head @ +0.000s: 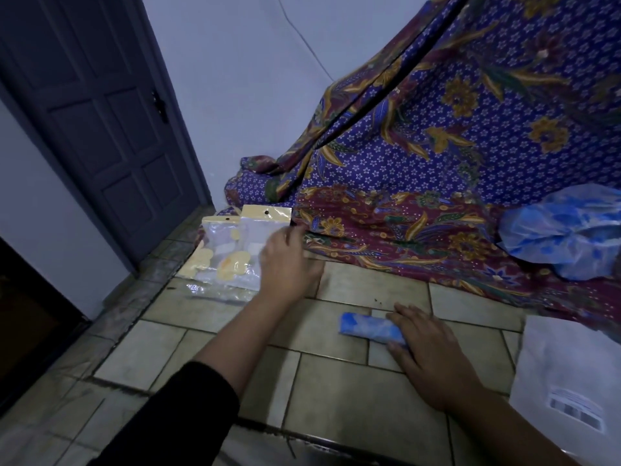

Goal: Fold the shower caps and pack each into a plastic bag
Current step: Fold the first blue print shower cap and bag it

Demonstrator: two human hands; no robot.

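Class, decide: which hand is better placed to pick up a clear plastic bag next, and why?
The left hand: it is at the clear, yellow-topped plastic bags, while the right hand holds the folded blue shower cap.

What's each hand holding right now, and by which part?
Right hand grips the folded shower cap by its right end. Left hand is at the right edge of the plastic bag; blur hides whether it grips.
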